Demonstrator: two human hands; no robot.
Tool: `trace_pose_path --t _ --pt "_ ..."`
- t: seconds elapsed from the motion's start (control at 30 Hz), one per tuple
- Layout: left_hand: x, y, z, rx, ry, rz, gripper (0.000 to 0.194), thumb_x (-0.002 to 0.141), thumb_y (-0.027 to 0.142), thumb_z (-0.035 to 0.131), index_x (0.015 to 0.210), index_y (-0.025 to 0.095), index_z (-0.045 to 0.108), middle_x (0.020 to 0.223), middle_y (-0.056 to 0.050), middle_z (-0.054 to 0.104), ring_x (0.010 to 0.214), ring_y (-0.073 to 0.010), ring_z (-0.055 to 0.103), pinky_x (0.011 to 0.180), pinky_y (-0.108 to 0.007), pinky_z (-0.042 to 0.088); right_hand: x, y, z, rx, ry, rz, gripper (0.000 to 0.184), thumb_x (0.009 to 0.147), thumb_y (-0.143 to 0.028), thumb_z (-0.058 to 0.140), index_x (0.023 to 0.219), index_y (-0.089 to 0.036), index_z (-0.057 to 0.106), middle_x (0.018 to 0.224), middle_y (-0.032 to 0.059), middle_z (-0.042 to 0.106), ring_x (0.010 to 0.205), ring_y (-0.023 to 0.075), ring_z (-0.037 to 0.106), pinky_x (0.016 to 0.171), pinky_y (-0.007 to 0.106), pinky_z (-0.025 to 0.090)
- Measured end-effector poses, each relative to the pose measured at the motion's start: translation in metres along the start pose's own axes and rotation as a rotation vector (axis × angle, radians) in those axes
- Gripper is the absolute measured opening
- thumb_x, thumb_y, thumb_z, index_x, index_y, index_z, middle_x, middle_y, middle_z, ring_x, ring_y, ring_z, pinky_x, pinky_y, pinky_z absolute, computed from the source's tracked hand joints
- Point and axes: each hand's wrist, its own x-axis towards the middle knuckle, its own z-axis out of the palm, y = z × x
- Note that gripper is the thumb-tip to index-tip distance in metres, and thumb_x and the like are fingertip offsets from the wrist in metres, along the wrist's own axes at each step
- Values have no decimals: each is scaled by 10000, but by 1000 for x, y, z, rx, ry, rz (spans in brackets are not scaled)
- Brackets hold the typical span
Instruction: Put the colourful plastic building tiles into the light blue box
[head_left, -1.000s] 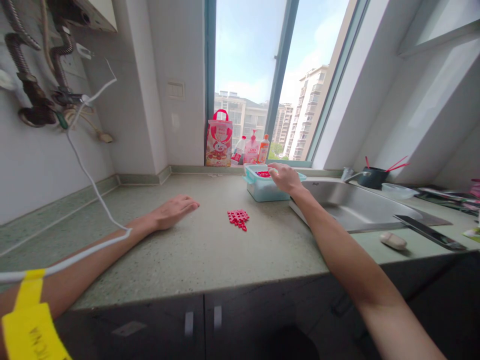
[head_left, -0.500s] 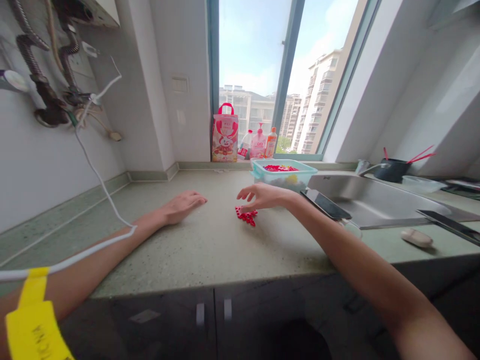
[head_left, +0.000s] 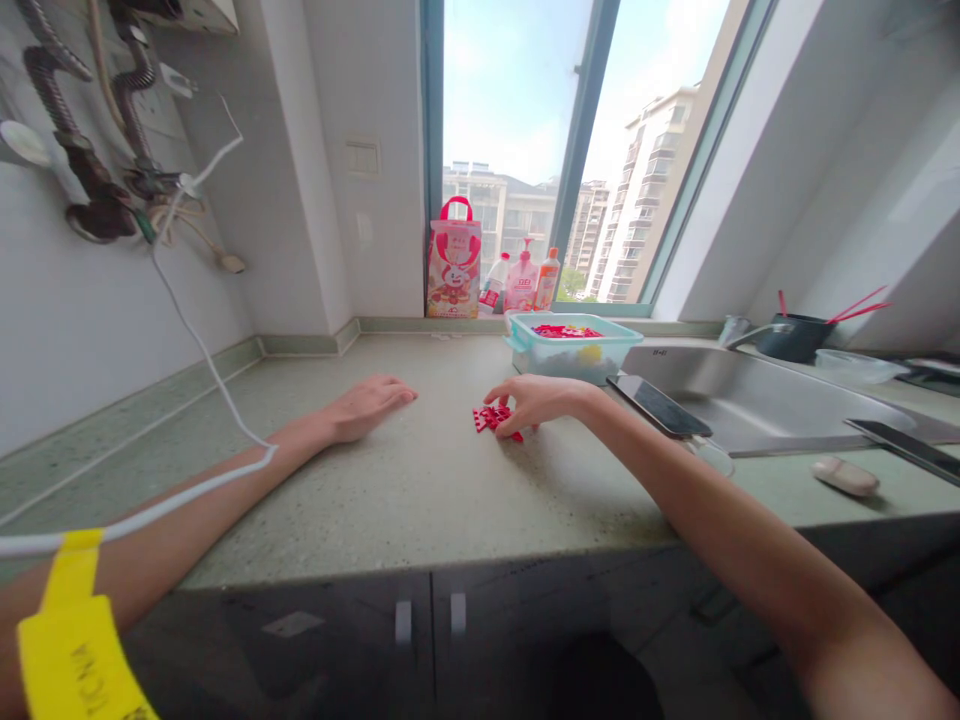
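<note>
My right hand (head_left: 544, 400) reaches over a small heap of red plastic building pieces (head_left: 489, 419) on the pale green counter. Its fingers are curved and apart, with thumb and fingertips down among the pieces; part of the heap is hidden under the palm. No piece is lifted off the counter. My left hand (head_left: 371, 405) rests on the counter to the left of the heap, palm down, fingers loosely extended and holding nothing. Behind the right hand is a light teal plastic tub (head_left: 536, 355) filled with similar red pieces and a few in other colours.
A phone (head_left: 660, 405) lies by the steel sink (head_left: 735, 400). To its right are a pale oval object (head_left: 846, 476) and a dark flat object (head_left: 907, 448). A pink bag (head_left: 454, 270) and several bottles stand at the window. A white cable (head_left: 217, 390) crosses my left forearm.
My right hand has lowered onto the red pieces, its fingers now among them, and the heap's outline has shifted. The left hand stays in place. The view has tilted slightly.
</note>
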Motion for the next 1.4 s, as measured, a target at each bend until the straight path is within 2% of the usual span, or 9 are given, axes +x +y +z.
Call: trace_pose_path --t 0.1,0.2,0.53,1.2,1.4 --pt "0 1 0 6 -15 -12 710 1047 616 230 1350 178 700 1336 -126 664 1273 -296 570 1143 -426 401 0 -2 2 47 -25 6 556 773 -406 806 1292 -234 711 1015 53 755 629 160 700 557 251 488" --pt "0 1 0 10 -20 -13 711 1047 616 230 1358 179 696 1338 -126 662 1273 -294 569 1141 -422 400 1 -4 3 44 -20 -7 495 771 -368 785 1239 -231 701 1008 50 747 612 151 683 553 251 476" --pt "0 -1 1 17 1 -1 703 1045 646 250 1334 207 717 1321 -113 674 1270 -301 577 1140 -425 404 7 -11 14 -233 113 -91 527 778 -527 757 1209 -238 670 1108 89 675 900 243 663 683 279 430" --pt "1 -5 3 21 0 24 687 1055 656 270 1333 215 718 1323 -108 674 1273 -291 572 1135 -413 400 10 -15 16 -243 132 -151 369 802 -459 767 1042 -196 671 1026 97 702 849 231 642 652 281 383" --pt "0 -5 3 25 -4 20 713 1053 680 247 1340 221 711 1332 -107 665 1268 -291 574 1135 -408 394 10 -14 15 -231 132 -183 285 830 -433 707 974 -194 648 935 72 704 785 209 599 622 281 340"
